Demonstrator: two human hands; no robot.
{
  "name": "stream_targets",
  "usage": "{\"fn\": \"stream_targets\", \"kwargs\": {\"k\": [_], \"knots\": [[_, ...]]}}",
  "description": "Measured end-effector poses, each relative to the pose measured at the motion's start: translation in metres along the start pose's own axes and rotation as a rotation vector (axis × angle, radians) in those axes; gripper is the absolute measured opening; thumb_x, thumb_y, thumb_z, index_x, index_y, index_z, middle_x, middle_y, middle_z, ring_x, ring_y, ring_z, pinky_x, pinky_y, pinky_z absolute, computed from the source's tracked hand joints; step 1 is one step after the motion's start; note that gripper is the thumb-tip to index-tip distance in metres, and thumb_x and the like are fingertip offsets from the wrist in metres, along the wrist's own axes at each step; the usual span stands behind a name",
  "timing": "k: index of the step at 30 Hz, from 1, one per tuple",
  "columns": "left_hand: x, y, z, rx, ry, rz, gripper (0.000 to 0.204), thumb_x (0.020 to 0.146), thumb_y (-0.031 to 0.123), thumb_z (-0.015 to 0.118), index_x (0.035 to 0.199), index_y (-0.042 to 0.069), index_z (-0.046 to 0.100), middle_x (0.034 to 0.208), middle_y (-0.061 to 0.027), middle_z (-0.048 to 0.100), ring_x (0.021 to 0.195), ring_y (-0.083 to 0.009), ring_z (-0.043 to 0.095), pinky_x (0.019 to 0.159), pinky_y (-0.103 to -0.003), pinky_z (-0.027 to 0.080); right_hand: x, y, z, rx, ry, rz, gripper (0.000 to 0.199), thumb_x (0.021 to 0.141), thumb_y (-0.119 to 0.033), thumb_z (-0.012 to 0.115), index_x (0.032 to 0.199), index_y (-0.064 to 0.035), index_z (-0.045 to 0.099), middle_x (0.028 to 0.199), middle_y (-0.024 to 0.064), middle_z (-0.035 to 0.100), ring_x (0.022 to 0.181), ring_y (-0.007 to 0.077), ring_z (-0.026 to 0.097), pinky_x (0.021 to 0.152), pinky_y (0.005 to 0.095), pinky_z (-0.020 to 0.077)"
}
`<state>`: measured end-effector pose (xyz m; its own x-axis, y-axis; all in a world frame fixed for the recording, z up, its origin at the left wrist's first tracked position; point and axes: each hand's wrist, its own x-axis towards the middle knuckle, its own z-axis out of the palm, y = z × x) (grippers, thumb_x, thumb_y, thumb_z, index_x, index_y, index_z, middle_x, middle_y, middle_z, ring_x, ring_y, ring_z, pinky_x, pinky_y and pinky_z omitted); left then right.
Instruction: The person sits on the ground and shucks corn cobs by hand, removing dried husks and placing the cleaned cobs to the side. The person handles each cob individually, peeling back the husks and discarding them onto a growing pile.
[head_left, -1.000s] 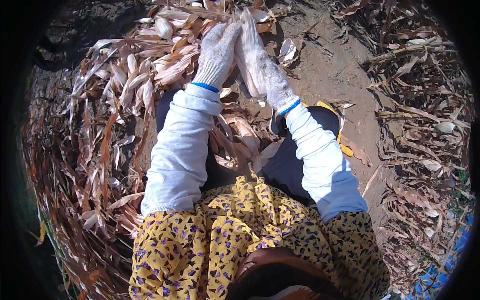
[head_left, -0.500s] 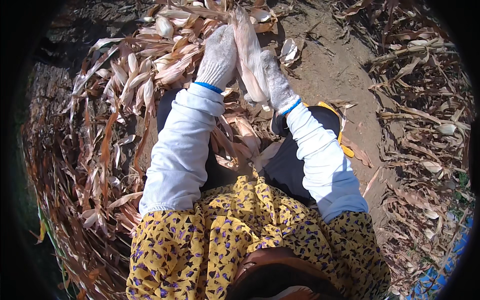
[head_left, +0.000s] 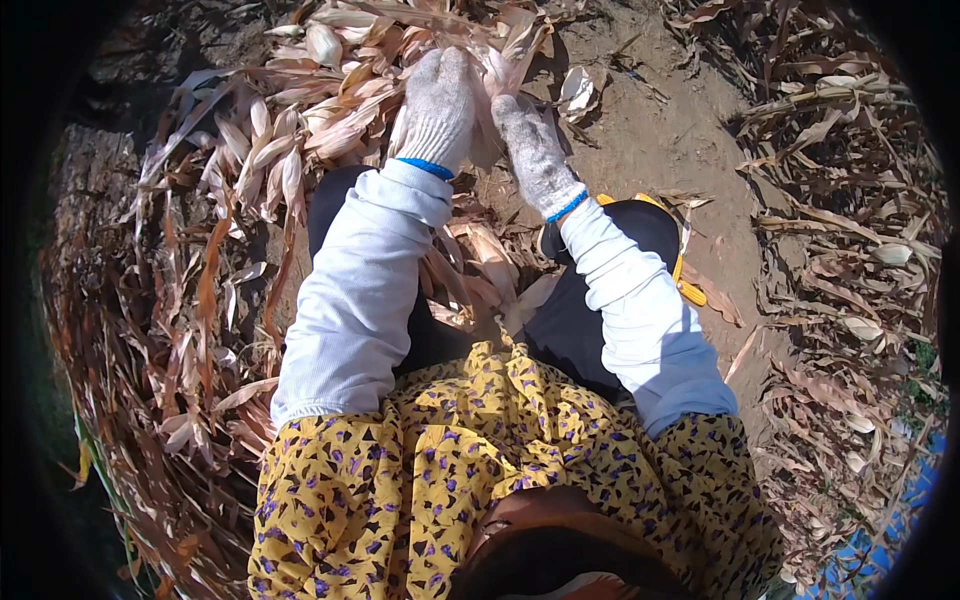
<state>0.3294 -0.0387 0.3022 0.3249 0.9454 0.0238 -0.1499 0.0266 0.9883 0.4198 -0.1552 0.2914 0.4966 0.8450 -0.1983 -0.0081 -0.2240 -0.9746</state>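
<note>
Both of my hands wear whitish knit gloves with blue cuffs. An ear of corn in its dry, pinkish husk (head_left: pixel 489 92) is between them, over the husk heap. My left hand (head_left: pixel 437 108) is closed on its left side, with the fingers turned away from view. On the other side, my right hand (head_left: pixel 531 148) has its fingers bent and pressed against the husk. The ear is foreshortened, and its lower end does not show. Where the husk ends and the heap behind it begins is hard to make out.
Dry husks (head_left: pixel 345 125) are heaped ahead and to the left. Yellow bare corn cobs (head_left: pixel 690 291) lie beside my right knee. A pale husk piece (head_left: pixel 577 92) rests on the bare soil (head_left: pixel 640 150). Dry stalks and leaves (head_left: pixel 840 240) cover the right side, with blue material (head_left: pixel 915 490) at lower right.
The husk-covered ear stood lengthwise between my hands; its near end has swung out of sight. My right hand has moved up and left, closer to my left hand.
</note>
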Motion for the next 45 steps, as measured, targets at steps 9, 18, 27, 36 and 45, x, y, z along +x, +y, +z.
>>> {"fn": "stream_targets", "kwargs": {"k": [9, 18, 27, 36, 45], "knots": [[0.009, -0.015, -0.009, 0.088, -0.241, 0.227, 0.027, 0.089, 0.015, 0.059, 0.109, -0.002, 0.06, 0.106, -0.0205, 0.064, 0.099, -0.0366, 0.062, 0.083, -0.043, 0.049, 0.023, 0.002, 0.016, 0.764, -0.083, 0.094, 0.071, 0.095, -0.057, 0.053, 0.145, -0.0087, 0.039, 0.143, 0.0109, 0.046, 0.131, 0.0251, 0.044, 0.112, 0.042, 0.0345], [-0.055, 0.037, -0.011, 0.415, -1.489, 0.061, 0.038, 0.097, 0.037, 0.057, 0.118, 0.006, 0.064, 0.103, -0.0088, 0.068, 0.094, -0.0189, 0.065, 0.084, -0.033, 0.051, 0.046, -0.007, -0.013, 0.762, 0.104, 0.218, 0.077, 0.086, -0.077, 0.046, 0.109, -0.0047, 0.057, 0.089, 0.0164, 0.066, 0.075, 0.0313, 0.065, 0.066, 0.0465, 0.057], [-0.037, 0.045, -0.024, 0.12, -0.979, -0.177, 0.037, 0.098, 0.036, 0.059, 0.08, 0.004, 0.056, 0.063, 0.0033, 0.047, 0.055, -0.0053, 0.041, 0.051, -0.021, 0.034, 0.03, 0.002, -0.017, 0.395, 0.078, -0.009, 0.079, 0.094, -0.068, 0.044, 0.135, -0.0013, 0.053, 0.121, 0.0147, 0.062, 0.109, 0.0216, 0.06, 0.095, 0.0312, 0.0472], [-0.008, 0.032, -0.03, 0.38, -0.345, 0.201, 0.037, 0.089, 0.036, 0.068, 0.107, 0.004, 0.07, 0.089, -0.0088, 0.07, 0.08, -0.0174, 0.068, 0.072, -0.031, 0.054, 0.009, -0.015, 0.004, -0.285, 0.185, -0.179, 0.057, 0.097, -0.057, 0.046, 0.114, -0.007, 0.066, 0.095, 0.0163, 0.068, 0.088, 0.0308, 0.065, 0.078, 0.0385, 0.0497], [-0.002, 0.026, -0.036, 0.532, -0.301, 0.136, 0.031, 0.085, 0.034, 0.066, 0.098, 0.007, 0.073, 0.084, -0.0111, 0.07, 0.077, -0.0219, 0.069, 0.072, -0.034, 0.054, 0.017, 0.007, -0.008, -0.781, 0.265, -0.344, 0.082, 0.089, -0.069, 0.049, 0.127, 0.0034, 0.055, 0.111, 0.0276, 0.065, 0.104, 0.0407, 0.063, 0.091, 0.0458, 0.0495]]}}
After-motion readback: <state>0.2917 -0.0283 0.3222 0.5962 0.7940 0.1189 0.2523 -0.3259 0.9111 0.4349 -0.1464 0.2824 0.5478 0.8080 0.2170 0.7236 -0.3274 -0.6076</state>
